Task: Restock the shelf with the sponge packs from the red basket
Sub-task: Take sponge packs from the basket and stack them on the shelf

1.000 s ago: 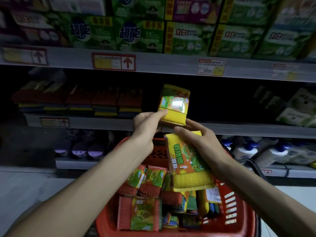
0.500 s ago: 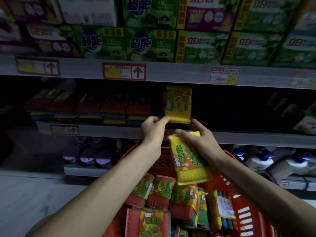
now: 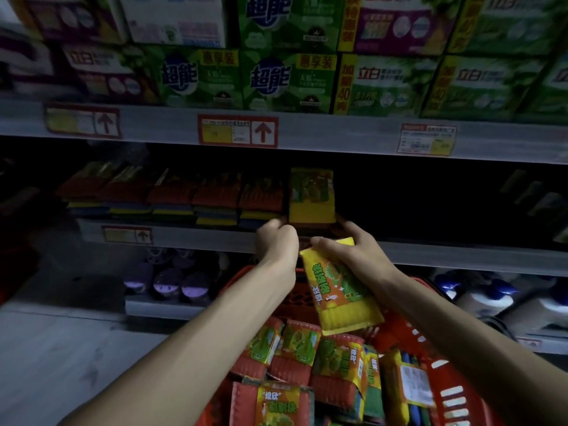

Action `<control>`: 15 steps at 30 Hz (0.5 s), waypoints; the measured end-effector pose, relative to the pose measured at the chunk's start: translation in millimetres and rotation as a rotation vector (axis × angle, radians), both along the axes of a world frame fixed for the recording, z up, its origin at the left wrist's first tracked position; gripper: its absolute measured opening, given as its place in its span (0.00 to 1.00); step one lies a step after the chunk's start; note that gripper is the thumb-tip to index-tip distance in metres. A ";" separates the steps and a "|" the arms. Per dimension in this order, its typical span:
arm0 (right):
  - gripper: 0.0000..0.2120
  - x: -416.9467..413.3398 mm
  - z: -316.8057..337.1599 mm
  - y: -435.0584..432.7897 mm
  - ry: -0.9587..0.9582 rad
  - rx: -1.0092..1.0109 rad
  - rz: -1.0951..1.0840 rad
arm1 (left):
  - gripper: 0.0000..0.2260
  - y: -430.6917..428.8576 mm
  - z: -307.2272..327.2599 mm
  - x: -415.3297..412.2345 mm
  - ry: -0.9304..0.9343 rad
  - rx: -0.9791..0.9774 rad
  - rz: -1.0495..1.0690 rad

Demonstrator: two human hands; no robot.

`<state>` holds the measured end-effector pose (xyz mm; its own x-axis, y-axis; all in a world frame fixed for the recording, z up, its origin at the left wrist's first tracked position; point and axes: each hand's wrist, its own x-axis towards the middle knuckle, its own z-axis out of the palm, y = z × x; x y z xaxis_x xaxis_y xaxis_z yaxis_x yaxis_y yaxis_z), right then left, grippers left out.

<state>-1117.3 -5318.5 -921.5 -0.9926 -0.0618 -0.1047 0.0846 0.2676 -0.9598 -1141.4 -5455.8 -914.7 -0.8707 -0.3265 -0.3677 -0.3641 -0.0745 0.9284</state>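
A yellow sponge pack (image 3: pixel 312 196) stands upright on the dark middle shelf (image 3: pixel 190 236), just right of a row of red and yellow sponge packs (image 3: pixel 172 196). My left hand (image 3: pixel 276 241) grips its lower left corner. My right hand (image 3: pixel 353 250) touches its lower right corner with the fingertips and also holds a second yellow sponge pack (image 3: pixel 338 290), which hangs tilted above the red basket (image 3: pixel 442 392). Several more sponge packs (image 3: pixel 307 361) lie in the basket.
Green and purple detergent boxes (image 3: pixel 292 75) fill the top shelf, with price tags (image 3: pixel 238 130) on its edge. Purple-lidded items (image 3: pixel 167 284) and white bottles with blue caps (image 3: pixel 479 296) stand on the low shelf. The middle shelf is dark to the right of the upright pack.
Both hands have carried the upper yellow pack forward onto the middle shelf and stood it upright beside the row. The second pack stayed in my right hand.
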 end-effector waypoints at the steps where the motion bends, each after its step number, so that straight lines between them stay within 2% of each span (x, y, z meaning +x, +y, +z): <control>1: 0.15 -1.2 -0.3 -0.6 -0.005 0.007 -0.004 | 0.15 0.7 1.5 0.7 0.003 0.000 0.001; 2: 0.16 -2.3 -0.1 -0.5 -0.014 0.014 -0.009 | 0.17 1.3 2.6 0.7 0.005 0.000 -0.003; 4: 0.24 -4.8 -0.5 0.7 -0.038 0.033 -0.018 | 0.22 2.7 3.3 0.9 -0.005 -0.017 -0.014; 5: 0.30 -5.9 -1.1 1.6 -0.043 0.049 -0.024 | 0.23 3.1 3.7 1.5 -0.007 -0.036 -0.020; 7: 0.35 -7.9 -2.2 2.7 -0.037 0.086 -0.021 | 0.23 2.4 2.5 1.1 -0.008 -0.059 -0.023; 15: 0.34 -7.0 1.9 2.7 -0.053 0.104 0.032 | 0.20 3.2 4.6 2.4 -0.016 -0.083 0.013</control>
